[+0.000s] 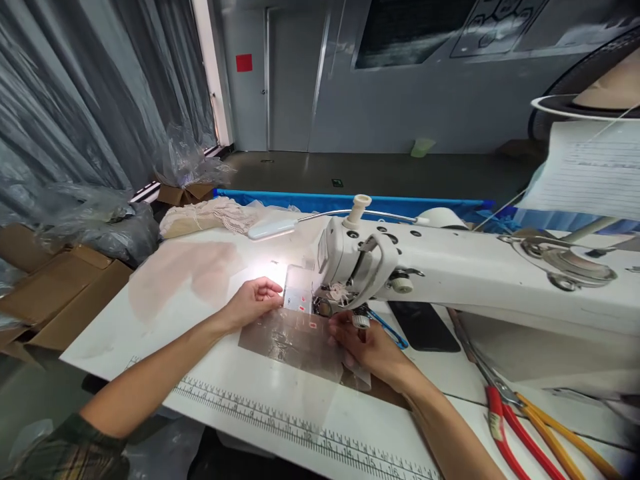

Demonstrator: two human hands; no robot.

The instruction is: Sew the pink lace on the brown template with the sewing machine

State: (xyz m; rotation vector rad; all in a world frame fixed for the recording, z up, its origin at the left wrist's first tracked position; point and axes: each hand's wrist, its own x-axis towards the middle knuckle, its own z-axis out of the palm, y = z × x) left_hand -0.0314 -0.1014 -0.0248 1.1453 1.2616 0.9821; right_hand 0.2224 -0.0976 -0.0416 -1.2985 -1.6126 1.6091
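Observation:
A piece of sheer brownish fabric (285, 340) lies on the white table in front of the needle area of a sewing machine (415, 267). My left hand (253, 303) is at the fabric's upper left edge, fingers curled together, the thumb side against it. My right hand (363, 343) is closed at the fabric's right side, just below the presser foot area, its fingertips partly hidden by the machine. Small red marks show on the bright metal plate (295, 298) between my hands. A lamp lights this spot.
A printed ruler (300, 427) runs along the table's front edge. To the right are a dark phone (425, 327), blue-handled snips (390, 328), and red-handled (500, 413) and yellow-handled tools (550, 427). Lace (215, 217) lies at the back left; cardboard boxes (75, 293) stand left.

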